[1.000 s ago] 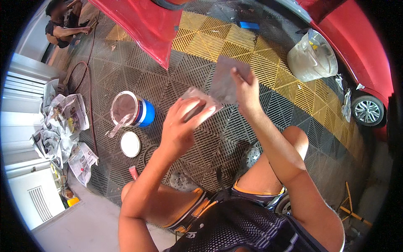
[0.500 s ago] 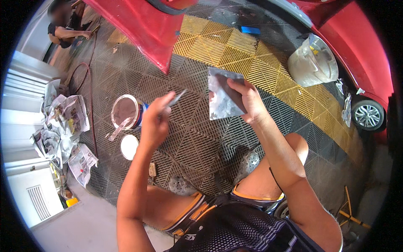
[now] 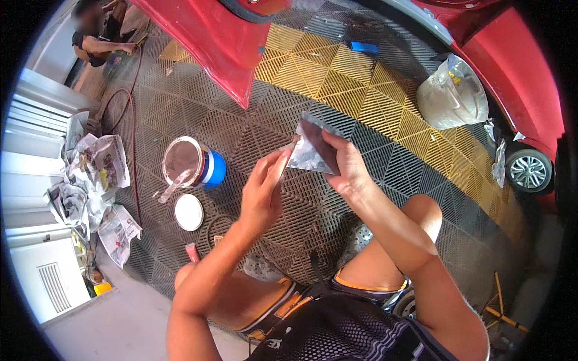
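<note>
My right hand (image 3: 349, 163) grips a flat metallic grey plate (image 3: 319, 147) by its right edge, with the thumb lying on top. Pale, whitish-pink paste is smeared over the plate's left part. Closed around a thin spreader (image 3: 295, 142), my left hand (image 3: 263, 186) is at the plate's left edge. Only a narrow edge of the spreader shows, seemingly touching the plate. Left of that hand stands an open blue can (image 3: 214, 169) of brownish-pink filler, a smeared scraper (image 3: 174, 185) leaning over its rim. Its round white lid (image 3: 189, 212) lies on the floor nearby.
A red car panel (image 3: 229, 66) hangs ahead, and a red car (image 3: 518, 72) stands at right beside a dirty bucket (image 3: 453, 96). Crumpled newspaper (image 3: 99, 165) and a hose (image 3: 132, 132) lie left. A small red tube (image 3: 192, 253) is near my left knee. Another person (image 3: 99, 42) crouches far left.
My left hand has moved right and brought the spreader to the plate. The plate has tilted and shifted slightly down. More of the blue can and the red tube now show.
</note>
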Tool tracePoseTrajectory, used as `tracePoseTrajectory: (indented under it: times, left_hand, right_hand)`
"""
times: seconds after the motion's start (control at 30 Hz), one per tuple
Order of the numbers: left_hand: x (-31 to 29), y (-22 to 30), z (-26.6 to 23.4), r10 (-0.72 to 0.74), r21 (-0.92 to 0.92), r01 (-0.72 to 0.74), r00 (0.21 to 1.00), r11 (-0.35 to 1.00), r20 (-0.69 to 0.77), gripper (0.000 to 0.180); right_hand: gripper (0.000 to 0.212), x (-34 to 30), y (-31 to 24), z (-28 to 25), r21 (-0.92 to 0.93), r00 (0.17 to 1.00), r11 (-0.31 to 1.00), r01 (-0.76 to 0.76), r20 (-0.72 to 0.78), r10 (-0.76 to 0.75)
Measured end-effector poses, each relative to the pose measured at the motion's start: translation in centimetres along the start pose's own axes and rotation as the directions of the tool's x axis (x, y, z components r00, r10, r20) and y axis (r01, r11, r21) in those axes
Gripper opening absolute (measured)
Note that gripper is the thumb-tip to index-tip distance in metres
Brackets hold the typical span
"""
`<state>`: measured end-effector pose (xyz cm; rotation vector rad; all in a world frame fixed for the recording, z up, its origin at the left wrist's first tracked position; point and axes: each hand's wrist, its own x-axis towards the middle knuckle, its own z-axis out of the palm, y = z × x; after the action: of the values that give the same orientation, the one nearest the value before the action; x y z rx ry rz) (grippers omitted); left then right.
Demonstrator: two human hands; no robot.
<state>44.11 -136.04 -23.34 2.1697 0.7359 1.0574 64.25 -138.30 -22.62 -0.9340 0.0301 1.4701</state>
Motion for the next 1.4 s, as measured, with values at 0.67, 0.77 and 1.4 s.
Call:
tracePoseTrajectory:
  times: [0.67,0.77,1.4]
  left_hand:
    - [-0.3,-3.3,-2.0,0.091,0.269,-0.247,0.871,0.931,0.482,0.069]
    - [1.5,-0.2,-2.3,0.197,0.168,-0.235,0.957,0.957,0.214,0.074]
    - [2.6,-3.2,-2.0,0.184,0.297,-0.264,0.945,0.918,0.271,0.061]
  right_hand:
    - [0.043,2.2,-2.0,-1.1,-0.56,0.715,0.611,0.559,-0.047,-0.697]
    - [0.036,1.3,-1.5,-1.0,-0.357,0.911,0.875,0.326,-0.127,-0.392]
    - [0.029,2.0,-0.3,-1.8,-0.617,0.825,0.563,0.55,0.3,-0.479]
